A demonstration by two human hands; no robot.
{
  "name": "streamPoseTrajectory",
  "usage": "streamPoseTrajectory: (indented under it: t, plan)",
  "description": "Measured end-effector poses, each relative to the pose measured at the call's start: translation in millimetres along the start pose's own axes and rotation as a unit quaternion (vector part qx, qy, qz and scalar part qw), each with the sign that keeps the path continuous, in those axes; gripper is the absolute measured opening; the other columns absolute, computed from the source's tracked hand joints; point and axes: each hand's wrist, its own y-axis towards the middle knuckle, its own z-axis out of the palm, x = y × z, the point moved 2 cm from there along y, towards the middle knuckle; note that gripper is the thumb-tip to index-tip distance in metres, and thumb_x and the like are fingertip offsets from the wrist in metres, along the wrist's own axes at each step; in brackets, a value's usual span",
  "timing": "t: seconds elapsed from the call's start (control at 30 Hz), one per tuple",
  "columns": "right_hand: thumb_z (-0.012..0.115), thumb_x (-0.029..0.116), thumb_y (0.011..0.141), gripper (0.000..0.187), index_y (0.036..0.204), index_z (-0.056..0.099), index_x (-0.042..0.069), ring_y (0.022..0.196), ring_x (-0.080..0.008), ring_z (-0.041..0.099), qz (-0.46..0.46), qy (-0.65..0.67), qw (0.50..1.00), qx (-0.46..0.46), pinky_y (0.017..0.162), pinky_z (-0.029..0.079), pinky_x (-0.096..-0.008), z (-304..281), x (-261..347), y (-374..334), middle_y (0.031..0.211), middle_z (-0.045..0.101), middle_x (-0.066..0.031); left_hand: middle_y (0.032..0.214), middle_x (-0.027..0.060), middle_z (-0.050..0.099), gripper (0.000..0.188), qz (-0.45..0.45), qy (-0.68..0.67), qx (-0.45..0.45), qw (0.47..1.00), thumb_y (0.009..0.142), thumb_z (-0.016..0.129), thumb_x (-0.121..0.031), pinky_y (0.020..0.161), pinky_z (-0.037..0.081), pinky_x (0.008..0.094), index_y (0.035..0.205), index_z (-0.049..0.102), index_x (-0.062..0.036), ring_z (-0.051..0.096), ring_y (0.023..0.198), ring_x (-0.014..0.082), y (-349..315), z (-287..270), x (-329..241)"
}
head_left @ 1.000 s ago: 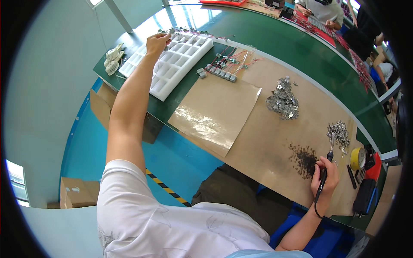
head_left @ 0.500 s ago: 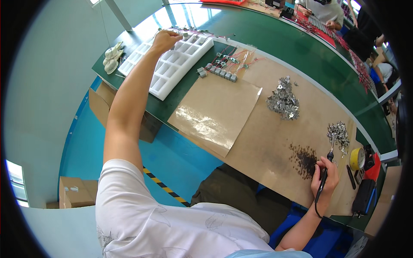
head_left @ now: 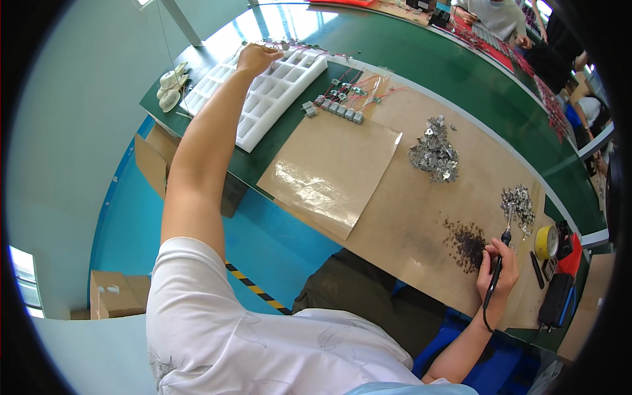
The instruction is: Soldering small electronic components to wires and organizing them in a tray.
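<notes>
My left hand [head_left: 257, 59] reaches over the far part of a white compartment tray [head_left: 249, 140], its fingers pinched together. Whatever lies between them is too small to make out; small wired parts [head_left: 293, 46] sit along the tray's far edge. In my right hand [head_left: 503, 271] is a soldering iron [head_left: 494, 280], held like a pen by its black handle. Its metal tip points up toward a pile of small shiny metal pieces [head_left: 519, 203]. Dark brown small bits [head_left: 467, 247] lie scattered just left of that hand.
Grey block-shaped parts with red wires [head_left: 339, 108] stand in a row behind a glossy brown sheet [head_left: 329, 174]. A larger heap of metal pieces [head_left: 434, 155] is mid-table. Yellow tape [head_left: 546, 242] and a black case [head_left: 557, 299] lie at right. A co-worker [head_left: 494, 20] sits across.
My left hand has shifted slightly at the tray, and the grey part seen at its fingertips before no longer shows clearly there. The right hand and the soldering iron have hardly moved.
</notes>
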Motion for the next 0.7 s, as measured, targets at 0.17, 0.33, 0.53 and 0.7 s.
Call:
streamPoseTrajectory:
  t: [0.17,0.33,0.53,0.7]
  plan:
    - [0.068,-0.013,0.084,0.034,0.116,0.066,0.001,0.076,-0.0291,0.068,-0.013,-0.01,1.0,-0.006,0.068,0.055,-0.0357,-2,0,1,0.086,0.067,-0.0147,0.105,0.0085,0.081,0.034,-0.036,0.01,-0.047,0.998,0.087,0.078,-0.047,0.091,0.057,0.0388,0.106,0.085,-0.0198,0.075,0.098,0.0256,-17,-14,-31]
    - [0.068,-0.013,0.084,0.035,0.116,0.067,0.002,0.075,-0.0286,0.068,-0.013,0.0,1.0,-0.012,0.068,0.055,-0.0356,-2,1,0,0.087,0.067,-0.0144,0.098,0.0144,0.079,0.023,0.056,0.081,0.085,0.991,0.079,0.072,-0.023,0.088,0.059,0.04,0.095,0.084,-0.0109,0.076,0.092,0.03,-30,-14,-55]
    - [0.068,-0.013,0.084,0.036,0.116,0.067,0.003,0.075,-0.0283,0.067,-0.022,-0.003,1.0,-0.008,0.068,0.055,-0.0359,-2,3,0,0.086,0.067,-0.0138,0.103,0.0239,0.075,0.03,0.029,0.117,0.149,0.982,0.077,0.074,-0.019,0.088,0.057,0.0416,0.095,0.077,0.0045,0.073,0.1,0.0342,-18,5,-47]
    - [0.068,-0.012,0.084,0.036,0.116,0.067,0.003,0.076,-0.0291,0.067,-0.019,-0.008,1.0,-0.001,0.069,0.055,-0.0368,-2,1,-1,0.086,0.067,-0.0138,0.084,0.0166,0.074,0.036,-0.011,-0.028,0.113,0.993,0.078,0.081,-0.03,0.072,0.057,0.0434,0.091,0.077,0.0039,0.071,0.079,0.0299,-22,-4,-37]
